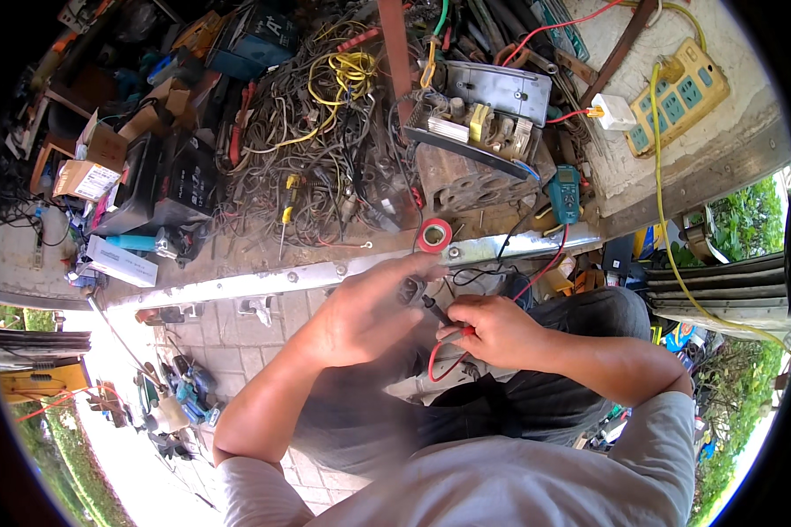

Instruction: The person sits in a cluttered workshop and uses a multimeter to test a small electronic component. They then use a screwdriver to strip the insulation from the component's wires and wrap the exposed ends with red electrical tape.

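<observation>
My right hand [501, 330] is closed on a test probe [453, 335] with a red lead looping below it. A dark tip [432, 306] points from these fingers toward my left hand. My left hand [371, 307] is smeared by motion, just left of the probe. A small dark grey, roundish thing [410, 290] shows at its fingers; whether it is gripped I cannot tell. Beyond the hands, a roll of red tape [434, 234] lies at the bench edge. A teal multimeter [566, 195] rests to the right, a red lead running from it toward my right hand.
An opened electronic device [475, 123] sits on a hollow brick [479, 180]. Tangled cables [325, 132] and a yellow screwdriver [288, 200] cover the bench. Black batteries [185, 180] stand left. A power strip [677, 101] lies right, and a yellow cable [661, 202] hangs over the edge.
</observation>
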`<state>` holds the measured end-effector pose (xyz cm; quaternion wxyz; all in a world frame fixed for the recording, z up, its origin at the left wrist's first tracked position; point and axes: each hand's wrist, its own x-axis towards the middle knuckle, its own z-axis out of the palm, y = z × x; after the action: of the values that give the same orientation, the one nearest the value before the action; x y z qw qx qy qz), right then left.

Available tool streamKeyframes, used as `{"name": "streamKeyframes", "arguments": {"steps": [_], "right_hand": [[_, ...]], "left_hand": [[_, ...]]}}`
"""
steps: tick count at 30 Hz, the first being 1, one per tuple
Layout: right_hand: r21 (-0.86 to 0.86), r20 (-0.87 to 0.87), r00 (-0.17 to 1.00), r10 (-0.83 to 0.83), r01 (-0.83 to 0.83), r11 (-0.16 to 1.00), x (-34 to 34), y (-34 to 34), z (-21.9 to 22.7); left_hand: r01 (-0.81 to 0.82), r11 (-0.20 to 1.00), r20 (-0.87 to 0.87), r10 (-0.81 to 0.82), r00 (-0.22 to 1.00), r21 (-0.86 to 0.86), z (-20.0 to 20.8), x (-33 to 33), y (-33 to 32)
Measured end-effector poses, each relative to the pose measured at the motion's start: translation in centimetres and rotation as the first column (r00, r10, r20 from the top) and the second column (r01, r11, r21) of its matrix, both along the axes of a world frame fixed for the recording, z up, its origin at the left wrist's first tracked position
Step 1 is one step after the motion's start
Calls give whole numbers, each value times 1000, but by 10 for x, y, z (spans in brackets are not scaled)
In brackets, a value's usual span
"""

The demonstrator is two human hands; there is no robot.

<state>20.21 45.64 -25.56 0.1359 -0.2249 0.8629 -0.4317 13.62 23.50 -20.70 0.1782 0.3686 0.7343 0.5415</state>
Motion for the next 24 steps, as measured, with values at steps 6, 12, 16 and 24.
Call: {"name": "streamKeyframes", "arguments": {"steps": [6, 12, 16, 24], "right_hand": [[424, -2, 993, 119, -107, 899, 0, 7, 7], [355, -95, 982, 165, -122, 927, 0, 8, 11], [328, -133, 976, 171, -119, 937, -1, 7, 18], [269, -136, 974, 181, -140, 953, -3, 8, 28]], "left_hand": [[-45, 995, 148, 59, 987, -93, -13, -11, -6], [-92, 958, 139, 134, 981, -272, -51, -31, -12], [-127, 957, 146, 169, 975, -261, -69, -39, -14], [-213, 941, 104, 247, 963, -264, -82, -51, -19]]}}
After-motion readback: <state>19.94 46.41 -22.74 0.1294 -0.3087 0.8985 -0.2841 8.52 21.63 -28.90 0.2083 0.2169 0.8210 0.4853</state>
